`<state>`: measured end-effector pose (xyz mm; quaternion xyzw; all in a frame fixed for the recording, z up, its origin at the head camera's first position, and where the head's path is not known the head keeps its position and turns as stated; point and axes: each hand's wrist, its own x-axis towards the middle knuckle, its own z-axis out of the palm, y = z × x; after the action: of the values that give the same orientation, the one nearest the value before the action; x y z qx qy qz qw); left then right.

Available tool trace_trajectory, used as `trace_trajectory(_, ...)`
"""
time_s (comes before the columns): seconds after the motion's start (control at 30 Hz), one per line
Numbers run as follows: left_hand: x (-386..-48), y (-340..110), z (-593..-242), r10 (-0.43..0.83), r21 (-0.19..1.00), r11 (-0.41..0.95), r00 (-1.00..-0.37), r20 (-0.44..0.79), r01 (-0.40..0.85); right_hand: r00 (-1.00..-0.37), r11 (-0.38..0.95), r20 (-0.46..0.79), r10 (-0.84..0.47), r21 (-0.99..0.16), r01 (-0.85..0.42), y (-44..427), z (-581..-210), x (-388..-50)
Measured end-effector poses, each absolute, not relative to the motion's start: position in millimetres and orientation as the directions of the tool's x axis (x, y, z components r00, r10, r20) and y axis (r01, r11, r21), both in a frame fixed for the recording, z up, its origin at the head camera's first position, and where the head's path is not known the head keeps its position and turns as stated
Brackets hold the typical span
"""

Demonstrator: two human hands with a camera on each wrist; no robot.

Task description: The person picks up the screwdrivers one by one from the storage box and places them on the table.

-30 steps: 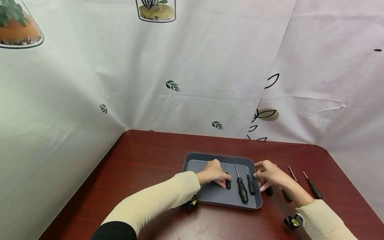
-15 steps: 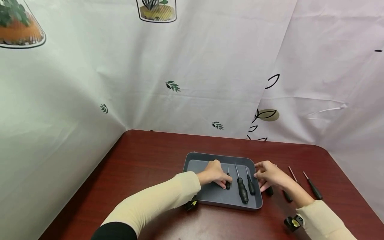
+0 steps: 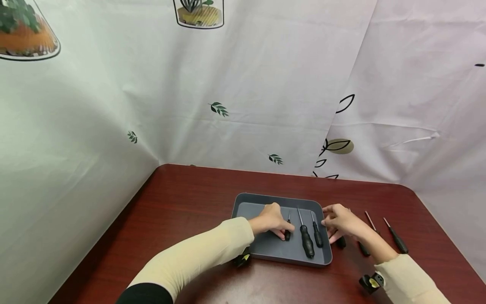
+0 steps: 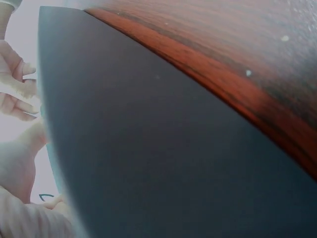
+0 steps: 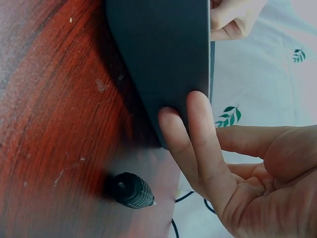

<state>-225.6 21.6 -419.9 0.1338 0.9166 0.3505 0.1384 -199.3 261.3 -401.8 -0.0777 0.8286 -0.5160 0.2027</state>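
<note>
Left grip (image 3: 272,217): narrow, pinching small driver (image 3: 287,236) by its handle, inside tray (image 3: 265,249). Over the last second its tip has swung slightly rightward; suggests its lie is still being adjusted. Shaft points away beyond the grip, long axis roughly front-to-back. Right grip (image 3: 339,221): extended fingers against tray's right outer wall.

Reddish-brown table (image 3: 182,198), pale cloth (image 3: 247,71) behind it with printed leaves (image 3: 219,109) and plant-filled jars (image 3: 199,17)
</note>
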Motion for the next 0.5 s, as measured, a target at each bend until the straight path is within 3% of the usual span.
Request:
trace_trajectory(0.33,-221.2,17.8,-418.0,0.341,0.753,0.658,-0.902,-0.264,0.028,-0.903,0.473,-0.264,-0.340,-0.878,0.078,261.9,-401.2,-198.8)
trace_trajectory(0.5,-221.5,14.4,-414.1,0.355,0.831,0.544,-0.868,-0.348,-0.111,-0.905,0.458,-0.264,-0.334,-0.884,0.089,261.6,-401.6,-199.7)
